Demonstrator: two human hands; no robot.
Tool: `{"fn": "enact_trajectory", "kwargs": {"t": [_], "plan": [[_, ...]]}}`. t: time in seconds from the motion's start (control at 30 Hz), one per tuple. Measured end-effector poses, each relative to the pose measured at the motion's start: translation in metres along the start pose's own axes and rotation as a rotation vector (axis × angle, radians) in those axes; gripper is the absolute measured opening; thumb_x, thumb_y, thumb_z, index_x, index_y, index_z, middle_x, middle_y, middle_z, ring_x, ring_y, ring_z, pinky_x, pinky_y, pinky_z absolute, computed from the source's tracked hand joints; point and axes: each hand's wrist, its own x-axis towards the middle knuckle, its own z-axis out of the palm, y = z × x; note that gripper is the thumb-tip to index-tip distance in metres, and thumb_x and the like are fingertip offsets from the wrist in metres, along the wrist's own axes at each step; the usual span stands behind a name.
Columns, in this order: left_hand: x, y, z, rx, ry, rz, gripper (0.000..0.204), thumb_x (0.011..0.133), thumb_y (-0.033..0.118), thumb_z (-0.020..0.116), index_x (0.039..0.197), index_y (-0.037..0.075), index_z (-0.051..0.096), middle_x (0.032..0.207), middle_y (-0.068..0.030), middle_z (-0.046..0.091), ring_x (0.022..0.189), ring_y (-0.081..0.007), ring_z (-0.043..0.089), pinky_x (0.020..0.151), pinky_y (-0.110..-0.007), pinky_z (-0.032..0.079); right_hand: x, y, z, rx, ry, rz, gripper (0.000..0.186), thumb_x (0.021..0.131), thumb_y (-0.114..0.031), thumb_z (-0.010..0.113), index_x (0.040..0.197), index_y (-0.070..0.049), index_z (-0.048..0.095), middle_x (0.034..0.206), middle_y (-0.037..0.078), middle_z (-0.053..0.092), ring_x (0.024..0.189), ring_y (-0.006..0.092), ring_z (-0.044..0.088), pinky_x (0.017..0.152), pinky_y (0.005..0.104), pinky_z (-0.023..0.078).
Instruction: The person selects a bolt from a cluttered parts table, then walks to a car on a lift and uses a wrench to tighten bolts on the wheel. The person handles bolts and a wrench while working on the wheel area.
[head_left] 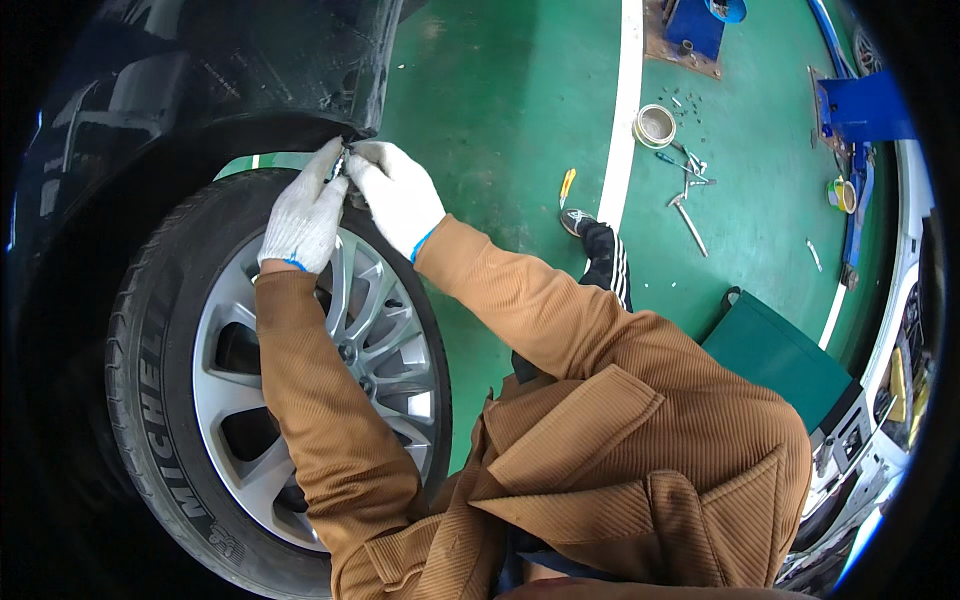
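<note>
Both my hands wear white knit gloves and meet at the lower corner of a dark car body panel (250,70), just above the wheel. My left hand (303,218) has its fingers pinched together around a small, partly shiny piece, too small to name. Close against it, my right hand (400,198) is closed too, fingertips at the panel's corner; what they grip is hidden. Below the hands stands a car wheel, with a black tire (165,400) and a silver multi-spoke rim (262,478). My left forearm crosses in front of the rim.
On the green floor (490,90) lie a yellow-handled cutter (568,184), a hammer (690,226), several hand tools, and small parts near a round tin (655,126). A green box (775,360) stands to the right. Blue lift parts (865,108) and another car body (905,270) are at far right.
</note>
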Motion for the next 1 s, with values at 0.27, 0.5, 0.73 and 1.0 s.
{"fn": "enact_trajectory", "kwargs": {"t": [0.27, 0.5, 0.73, 1.0], "plan": [[0.006, 0.000, -0.001, 0.146, -0.055, 0.013, 0.053, 0.107, 0.030, 0.053, 0.157, 0.012, 0.054, 0.149, -0.0254, 0.061, 0.139, -0.0446, 0.057, 0.116, -0.048, 0.045, 0.017, -0.002, 0.005, 0.439, -0.077, 0.237, 0.032, 0.108, -0.024, 0.064, 0.120, 0.005, 0.072, 0.095, 0.006, 0.071, 0.079, 0.0129, 0.062, 0.070, 0.0286, 0.051], [-0.015, -0.004, 0.001, -0.179, -0.045, -0.110, 0.055, 0.103, 0.018, 0.059, 0.154, -0.001, 0.054, 0.091, -0.0058, 0.063, 0.077, -0.0131, 0.059, 0.072, -0.031, 0.050, 0.016, -0.007, 0.020, 0.426, 0.080, 0.221, 0.028, 0.107, -0.022, 0.067, 0.119, 0.003, 0.072, 0.094, 0.004, 0.071, 0.079, 0.0117, 0.061, 0.073, 0.0289, 0.052], [-0.069, -0.033, 0.017, -1.583, -0.099, -0.145, 0.049, 0.109, 0.014, 0.052, 0.152, -0.010, 0.050, 0.107, -0.0143, 0.068, 0.080, -0.0139, 0.060, 0.066, -0.025, 0.048, 0.010, -0.015, 0.029, 0.447, 0.116, 0.243, 0.023, 0.108, -0.021, 0.067, 0.111, 0.002, 0.071, 0.083, 0.001, 0.064, 0.069, 0.0101, 0.056, 0.064, 0.0274, 0.047], [-0.069, -0.046, 0.020, -1.976, -0.194, -0.278, 0.037, 0.112, 0.018, 0.054, 0.135, -0.011, 0.058, 0.101, -0.0161, 0.066, 0.058, -0.0088, 0.043, 0.047, -0.022, 0.032, 0.014, -0.002, 0.027, 0.427, 0.123, 0.235, 0.029, 0.108, -0.021, 0.066, 0.124, 0.002, 0.070, 0.097, 0.005, 0.072, 0.077, 0.0122, 0.062, 0.073, 0.0289, 0.054]]}}
